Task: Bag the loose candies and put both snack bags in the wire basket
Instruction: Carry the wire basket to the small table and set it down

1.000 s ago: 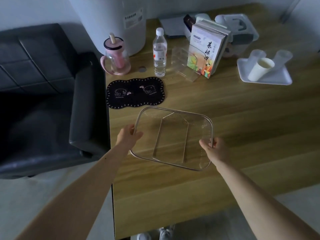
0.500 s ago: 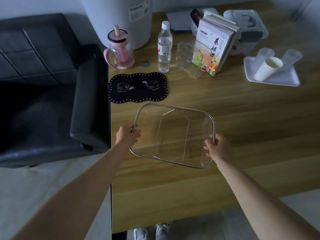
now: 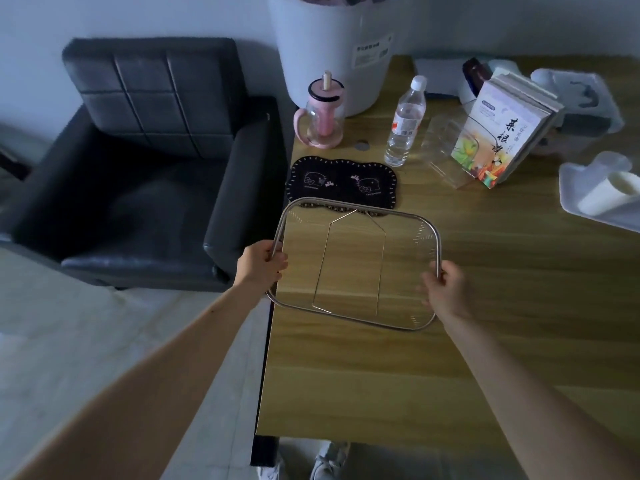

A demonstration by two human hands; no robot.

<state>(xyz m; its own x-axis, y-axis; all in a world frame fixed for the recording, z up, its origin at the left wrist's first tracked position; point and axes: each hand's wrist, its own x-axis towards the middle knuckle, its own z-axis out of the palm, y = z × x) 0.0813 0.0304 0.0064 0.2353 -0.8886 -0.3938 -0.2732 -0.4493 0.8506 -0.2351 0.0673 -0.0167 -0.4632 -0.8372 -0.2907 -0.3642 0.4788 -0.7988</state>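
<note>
While both hands grip its rim, the basket (image 3: 356, 261) has shifted a little toward the table's left edge and up against the black mat (image 3: 341, 181), whose near edge its far rim now overlaps; a second ago a strip of bare wood lay between them. The left hand (image 3: 261, 265) has its fingers clenched round the left rim, the right hand (image 3: 446, 292) clenched on the right rim. The basket is empty, and no candies or snack bags show anywhere (they may lie out of view), so the bagging is probably not begun; this reads as placing the container first. The table (image 3: 519, 306) is pale wood, carrying a pink cup (image 3: 322, 116), a water bottle (image 3: 405, 124), books (image 3: 502, 140) and a white tray (image 3: 588, 199). A dark armchair (image 3: 138, 168) stands left of it on a light floor.
</note>
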